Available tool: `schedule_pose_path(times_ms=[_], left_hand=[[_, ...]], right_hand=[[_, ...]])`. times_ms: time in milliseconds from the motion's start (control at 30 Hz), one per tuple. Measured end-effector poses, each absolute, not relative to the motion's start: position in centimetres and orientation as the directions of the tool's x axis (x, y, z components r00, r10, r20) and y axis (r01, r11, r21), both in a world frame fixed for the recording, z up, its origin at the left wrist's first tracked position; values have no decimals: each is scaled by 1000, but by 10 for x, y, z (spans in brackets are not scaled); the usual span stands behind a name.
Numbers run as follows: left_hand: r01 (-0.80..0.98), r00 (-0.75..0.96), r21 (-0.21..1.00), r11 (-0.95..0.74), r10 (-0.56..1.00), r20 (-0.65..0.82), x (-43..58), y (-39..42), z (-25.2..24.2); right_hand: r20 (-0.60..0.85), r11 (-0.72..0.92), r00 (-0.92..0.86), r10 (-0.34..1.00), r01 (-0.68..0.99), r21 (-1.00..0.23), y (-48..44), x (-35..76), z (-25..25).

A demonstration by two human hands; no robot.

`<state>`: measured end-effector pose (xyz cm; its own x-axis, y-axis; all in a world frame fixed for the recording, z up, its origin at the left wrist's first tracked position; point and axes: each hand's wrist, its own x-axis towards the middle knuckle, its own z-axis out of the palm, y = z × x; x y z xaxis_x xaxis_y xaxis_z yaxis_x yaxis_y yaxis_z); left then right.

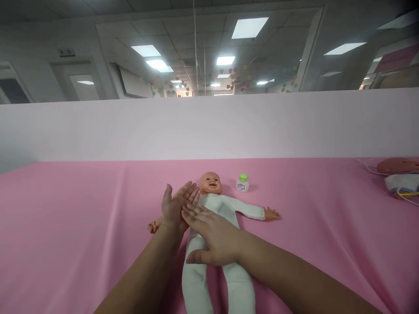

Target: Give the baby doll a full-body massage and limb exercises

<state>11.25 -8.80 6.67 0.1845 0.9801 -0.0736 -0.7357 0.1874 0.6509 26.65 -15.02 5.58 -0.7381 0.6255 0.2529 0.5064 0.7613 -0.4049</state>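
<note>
A baby doll [209,184] with a white cloth body lies face up on the pink sheet, its arms spread out. Above the doll's torso, my left hand [178,205] is palm up with the thumb out and the fingers straight. The fingers of my right hand [212,235] lie flat across the left palm, and its thumb is stretched apart. Neither hand holds anything that I can see. A small clear jar [242,183] with a green lid stands right of the doll's head. My hands and arms hide part of the doll's trunk and one of its arms.
The pink sheet [81,226] has several creases. Behind it runs a low white wall [196,126] below a large glass pane. At the far right edge lie a skin-coloured doll part [396,165] and a white cloth item [404,183] with cords.
</note>
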Motion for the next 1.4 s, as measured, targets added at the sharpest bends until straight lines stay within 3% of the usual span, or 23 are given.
schedule_pose_path(times_ms=[200, 300, 467, 633, 767, 867, 967, 1100, 1400], left_hand=[[-755, 292, 613, 232, 956, -2, 129, -107, 67], [-745, 343, 598, 296, 938, -37, 136, -116, 69], [-684, 467, 632, 364, 884, -4, 139, -111, 65], [-565, 331, 794, 225, 943, -32, 139, -98, 44], [-270, 285, 956, -111, 940, 189, 135, -97, 39], [16, 267, 948, -317, 915, 302, 123, -90, 36], [163, 222, 941, -295, 941, 257, 113, -75, 20], [248, 249, 921, -299, 939, 238, 109, -61, -5], [163, 246, 959, -232, 951, 188, 113, -66, -4]], right_hand=[[306, 767, -708, 637, 541, -345, -149, 265, 55], [327, 742, -666, 670, 603, -294, -144, 267, 54], [270, 614, -552, 789, 716, -332, -132, 279, 56], [202, 515, -476, 856, 747, -420, -130, 295, 65], [244, 545, -491, 836, 700, -461, -144, 312, 75], [290, 659, -602, 744, 590, -467, -160, 320, 71], [250, 727, -715, 652, 498, -472, -171, 320, 57], [185, 707, -723, 666, 533, -465, -161, 320, 41], [120, 420, -408, 905, 810, -410, -110, 352, 19]])
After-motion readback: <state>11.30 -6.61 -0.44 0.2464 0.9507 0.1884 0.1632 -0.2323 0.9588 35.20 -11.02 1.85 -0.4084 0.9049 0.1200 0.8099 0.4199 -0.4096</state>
